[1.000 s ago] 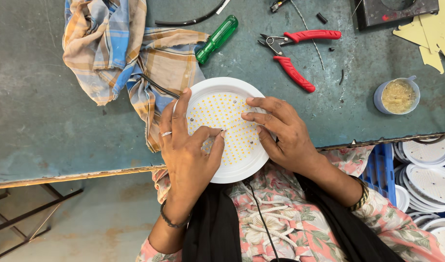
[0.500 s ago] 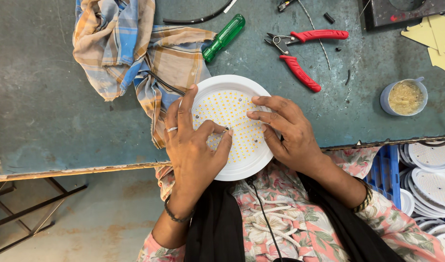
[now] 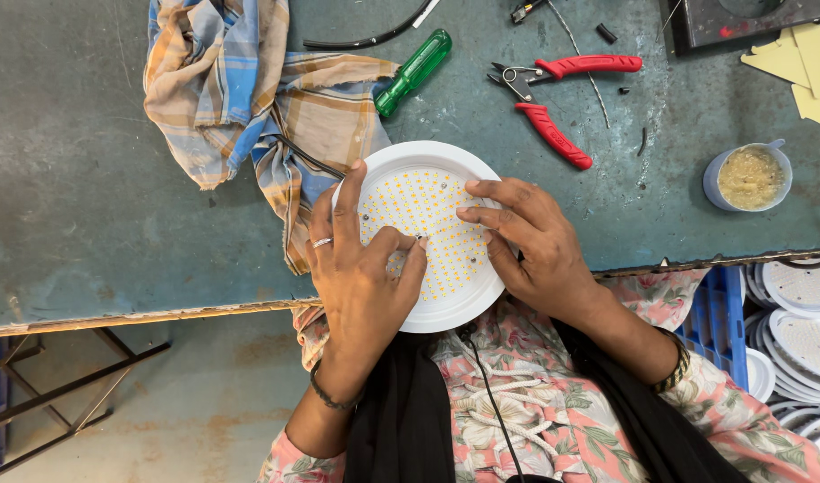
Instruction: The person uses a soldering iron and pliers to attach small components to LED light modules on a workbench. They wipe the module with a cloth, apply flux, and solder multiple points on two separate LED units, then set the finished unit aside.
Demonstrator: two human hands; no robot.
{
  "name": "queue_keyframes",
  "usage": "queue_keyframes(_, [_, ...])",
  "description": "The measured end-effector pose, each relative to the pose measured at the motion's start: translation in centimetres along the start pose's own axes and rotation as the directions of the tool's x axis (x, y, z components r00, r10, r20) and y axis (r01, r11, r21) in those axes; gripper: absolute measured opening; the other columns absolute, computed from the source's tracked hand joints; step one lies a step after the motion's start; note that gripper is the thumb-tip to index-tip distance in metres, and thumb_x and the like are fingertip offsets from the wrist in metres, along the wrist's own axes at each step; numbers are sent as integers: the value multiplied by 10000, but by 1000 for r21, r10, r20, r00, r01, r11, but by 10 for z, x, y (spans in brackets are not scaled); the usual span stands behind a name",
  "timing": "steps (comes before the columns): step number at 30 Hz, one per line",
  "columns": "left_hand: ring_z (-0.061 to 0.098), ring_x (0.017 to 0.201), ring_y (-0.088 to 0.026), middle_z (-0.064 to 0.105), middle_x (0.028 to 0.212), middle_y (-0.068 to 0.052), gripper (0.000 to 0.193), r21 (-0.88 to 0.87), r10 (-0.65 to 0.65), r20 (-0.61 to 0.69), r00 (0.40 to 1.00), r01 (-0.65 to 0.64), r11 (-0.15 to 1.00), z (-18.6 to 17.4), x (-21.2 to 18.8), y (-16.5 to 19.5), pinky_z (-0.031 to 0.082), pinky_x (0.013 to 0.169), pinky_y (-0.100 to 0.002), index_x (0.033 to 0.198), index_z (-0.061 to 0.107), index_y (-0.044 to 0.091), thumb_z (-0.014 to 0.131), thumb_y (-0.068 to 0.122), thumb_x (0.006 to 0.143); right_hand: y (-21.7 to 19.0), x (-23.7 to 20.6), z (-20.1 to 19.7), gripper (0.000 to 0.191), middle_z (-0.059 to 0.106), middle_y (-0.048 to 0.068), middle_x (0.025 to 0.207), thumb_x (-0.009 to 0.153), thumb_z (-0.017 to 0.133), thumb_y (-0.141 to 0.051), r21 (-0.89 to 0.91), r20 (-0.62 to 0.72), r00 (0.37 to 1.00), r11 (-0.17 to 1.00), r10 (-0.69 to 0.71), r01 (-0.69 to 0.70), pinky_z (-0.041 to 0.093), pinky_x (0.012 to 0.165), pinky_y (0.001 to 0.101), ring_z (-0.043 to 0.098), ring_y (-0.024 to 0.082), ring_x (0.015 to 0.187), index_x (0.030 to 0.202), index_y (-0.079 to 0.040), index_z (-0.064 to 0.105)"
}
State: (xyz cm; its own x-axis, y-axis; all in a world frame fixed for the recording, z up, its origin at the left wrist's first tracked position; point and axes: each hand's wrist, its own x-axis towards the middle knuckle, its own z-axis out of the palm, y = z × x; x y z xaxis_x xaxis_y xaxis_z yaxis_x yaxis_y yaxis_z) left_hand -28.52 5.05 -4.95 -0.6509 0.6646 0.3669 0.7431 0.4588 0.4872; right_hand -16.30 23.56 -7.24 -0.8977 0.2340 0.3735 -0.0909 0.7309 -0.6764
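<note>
Though small, cup (image 3: 748,176) grain-filled.

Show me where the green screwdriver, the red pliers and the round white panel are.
green screwdriver (image 3: 416,70): head view, on the middle of its green handle.
red pliers (image 3: 553,134): head view, on the lower red handle.
round white panel (image 3: 446,315): head view, on its bare white rim nearest the person.

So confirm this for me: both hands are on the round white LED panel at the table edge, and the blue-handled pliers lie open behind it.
Not quite. The head view shows the pliers have red handles, not blue. The rest holds: the left hand and right hand both rest on the round white LED panel at the table edge, and the pliers lie open behind it.
</note>
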Motion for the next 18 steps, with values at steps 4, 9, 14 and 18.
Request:
queue_keyframes(4, [411, 1413, -434, 454, 1560, -163, 157, -3, -6, -3, 1000, 6, 1000, 1, 1, 0, 366, 1157, -535, 775, 733, 100, 861, 190, 770, 2, -1, -1, 389, 626, 106, 1380, 845, 647, 53, -4, 2, 1000, 1000, -5, 5, 470, 1083, 462, 610, 330, 1259, 1211, -71, 690])
queue_keyframes(9, [414, 1408, -431, 451, 1557, -160, 156, 2, -1, -3, 1000, 1, 1000, 2, 1, 0, 370, 1154, -542, 764, 727, 96, 860, 175, 742, 3, -1, 0, 399, 627, 102, 1382, 841, 646, 56, -10, 1, 1000, 1000, -2, 2, 469, 1087, 464, 609, 329, 1258, 1215, -75, 693])
queue_keyframes(14, [422, 1414, -423, 453, 1561, -154, 143, -2, -14, -5, 1000, 14, 1000, 3, 0, 0, 383, 1154, -535, 758, 725, 103, 851, 164, 730, 4, -1, 0, 405, 627, 101, 1379, 834, 648, 55, -15, -2, 1000, 1000, -6, 6, 472, 1083, 465, 611, 332, 1254, 1212, -82, 696])
queue_keyframes(18, [416, 1417, -426, 446, 1566, -156, 140, 0, -1, -9, 1000, 1, 1000, 5, 1, -1, 387, 1151, -536, 768, 726, 112, 852, 166, 737, 6, 0, 3, 404, 630, 100, 1375, 837, 651, 61, -22, -7, 1000, 1000, -11, 11, 472, 1083, 467, 615, 331, 1248, 1212, -82, 697])
